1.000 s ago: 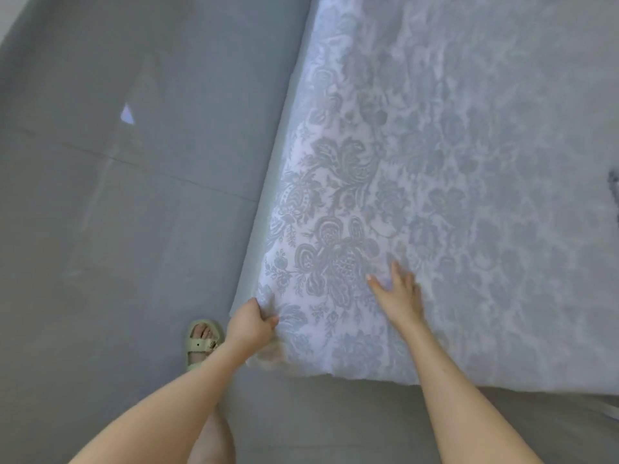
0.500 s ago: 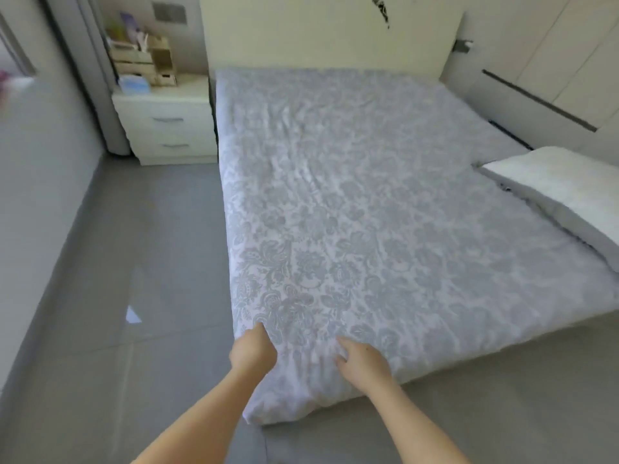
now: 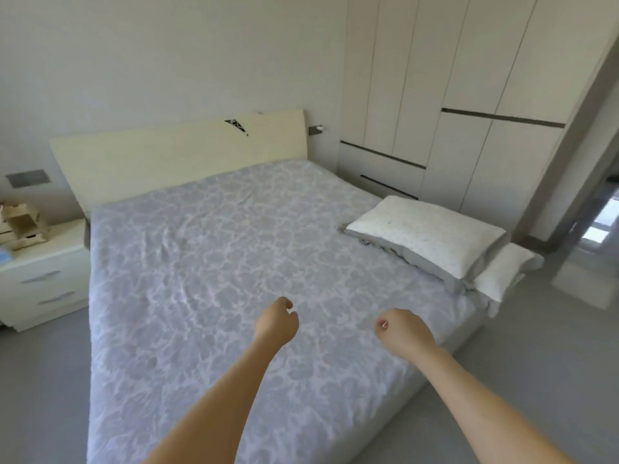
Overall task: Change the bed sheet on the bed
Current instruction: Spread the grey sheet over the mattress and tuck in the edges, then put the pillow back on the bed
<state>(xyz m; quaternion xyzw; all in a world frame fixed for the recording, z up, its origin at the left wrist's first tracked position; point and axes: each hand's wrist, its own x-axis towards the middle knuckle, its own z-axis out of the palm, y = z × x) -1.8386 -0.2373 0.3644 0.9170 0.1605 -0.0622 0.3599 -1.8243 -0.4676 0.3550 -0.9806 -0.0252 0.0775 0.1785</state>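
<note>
A grey-and-white floral bed sheet (image 3: 201, 262) lies spread over the whole mattress, slightly wrinkled, reaching the cream headboard (image 3: 167, 152). My left hand (image 3: 276, 323) hovers above the sheet near the foot of the bed, fingers loosely curled, holding nothing. My right hand (image 3: 403, 329) hangs beside it to the right, also loosely curled and empty. Neither hand touches the sheet. A white pillow (image 3: 428, 236) lies on the bed's right edge, with a second pillow (image 3: 502, 272) sticking out beyond it.
A cream nightstand (image 3: 40, 272) with wooden boxes stands left of the bed. Tall wardrobe doors (image 3: 435, 95) line the right wall, and a doorway (image 3: 599, 222) opens at far right. Grey floor (image 3: 43, 380) runs along the bed's left side and foot.
Both hands have let go of the sheet's corner and lifted off the bed. My view has swung up from the corner to the whole bed.
</note>
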